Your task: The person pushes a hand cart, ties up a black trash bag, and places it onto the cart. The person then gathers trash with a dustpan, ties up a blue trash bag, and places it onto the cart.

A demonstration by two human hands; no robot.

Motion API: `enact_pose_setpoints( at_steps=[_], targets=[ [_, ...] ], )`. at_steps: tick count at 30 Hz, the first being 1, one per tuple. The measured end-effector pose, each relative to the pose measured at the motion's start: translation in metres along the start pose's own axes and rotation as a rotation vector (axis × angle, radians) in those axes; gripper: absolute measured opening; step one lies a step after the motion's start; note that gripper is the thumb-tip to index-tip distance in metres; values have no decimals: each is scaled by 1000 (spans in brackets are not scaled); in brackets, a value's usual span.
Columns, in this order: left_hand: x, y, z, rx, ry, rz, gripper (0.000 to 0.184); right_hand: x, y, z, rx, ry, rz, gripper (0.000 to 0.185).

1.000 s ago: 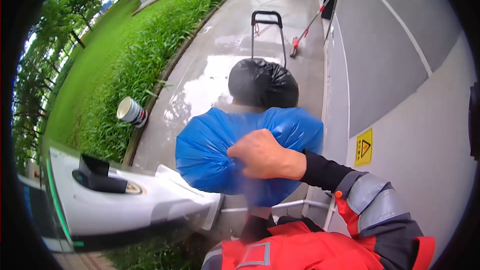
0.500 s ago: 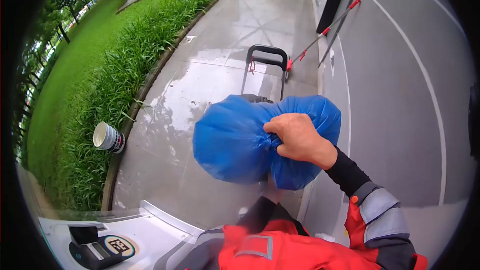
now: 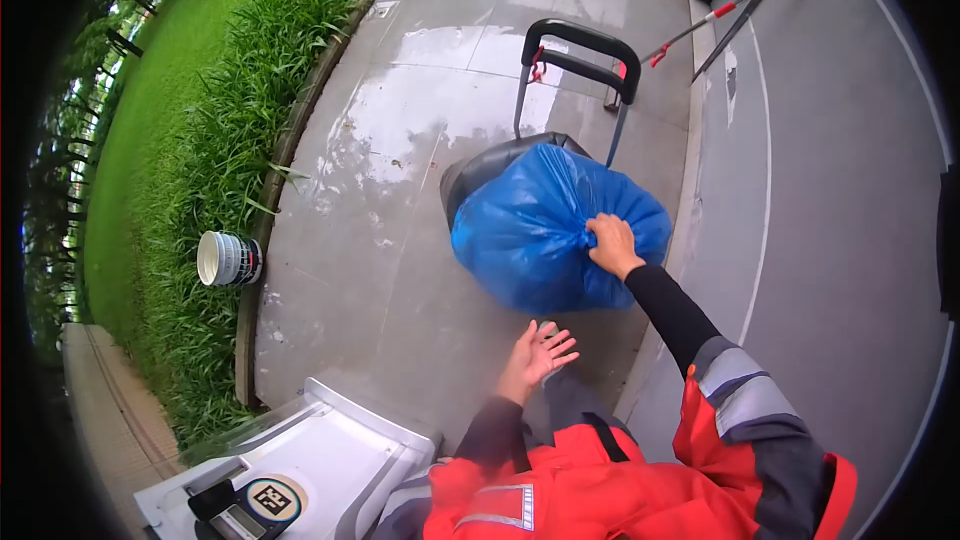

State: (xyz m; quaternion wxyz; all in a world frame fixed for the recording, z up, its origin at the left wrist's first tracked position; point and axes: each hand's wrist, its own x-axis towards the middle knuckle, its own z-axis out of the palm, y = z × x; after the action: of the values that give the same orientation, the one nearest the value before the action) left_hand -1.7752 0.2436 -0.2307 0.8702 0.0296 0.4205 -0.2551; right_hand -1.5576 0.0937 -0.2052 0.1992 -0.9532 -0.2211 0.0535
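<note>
A full blue plastic bag (image 3: pixel 530 215) hangs or rests in front of me, gathered at its neck. My right hand (image 3: pixel 612 243) is closed around that twisted neck. Below the bag, my left hand (image 3: pixel 540 355) is open with fingers spread and palm up, apart from the bag and holding nothing. Behind the bag, a dark grey bag (image 3: pixel 475 172) shows in part, by a cart's black pull handle (image 3: pixel 585 35) with a red tie on it. The lower part of the cart is hidden by the bags.
A white bucket (image 3: pixel 228 260) lies tipped at the grass border (image 3: pixel 290 160) on the left. At the lower left stands a white surface (image 3: pixel 310 450) with a small device (image 3: pixel 235 515). A red-tipped pole (image 3: pixel 745 2) leans on the grey wall (image 3: pixel 850 140) at right. The pavement (image 3: pixel 340 250) is wet.
The blue bag has moved lower and away from me, in my right hand's grip. My left hand has come into clear view, open. The dark bag behind shows more; the view has tilted down.
</note>
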Motion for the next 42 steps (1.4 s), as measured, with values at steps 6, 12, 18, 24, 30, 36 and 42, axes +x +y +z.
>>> enact_pose_setpoints(
  at_steps=[6, 12, 18, 24, 30, 36, 42],
  targets=[
    [20, 38, 25, 136, 7, 207, 78, -26, -13, -2, 107, -115, -41, 27],
    [16, 55, 36, 188, 11, 141, 92, -38, -17, -25, 198, -114, -38, 29],
    [24, 67, 34, 121, 165, 111, 73, -25, -28, -43, 165, -195, -111, 30],
    [3, 97, 67, 212, 106, 268, 41, 28, -47, -86, 125, -150, -205, 31],
    [-57, 125, 162, 372, 13, 480, 41, 82, -70, -149, 339, -23, -211, 33],
    [-88, 144, 222, 409, -165, 528, 30, 105, -95, -213, 395, 79, -175, 29],
    [-37, 179, 206, 422, -145, 583, 28, 124, -80, -174, 361, 193, -217, 24]
  ],
)
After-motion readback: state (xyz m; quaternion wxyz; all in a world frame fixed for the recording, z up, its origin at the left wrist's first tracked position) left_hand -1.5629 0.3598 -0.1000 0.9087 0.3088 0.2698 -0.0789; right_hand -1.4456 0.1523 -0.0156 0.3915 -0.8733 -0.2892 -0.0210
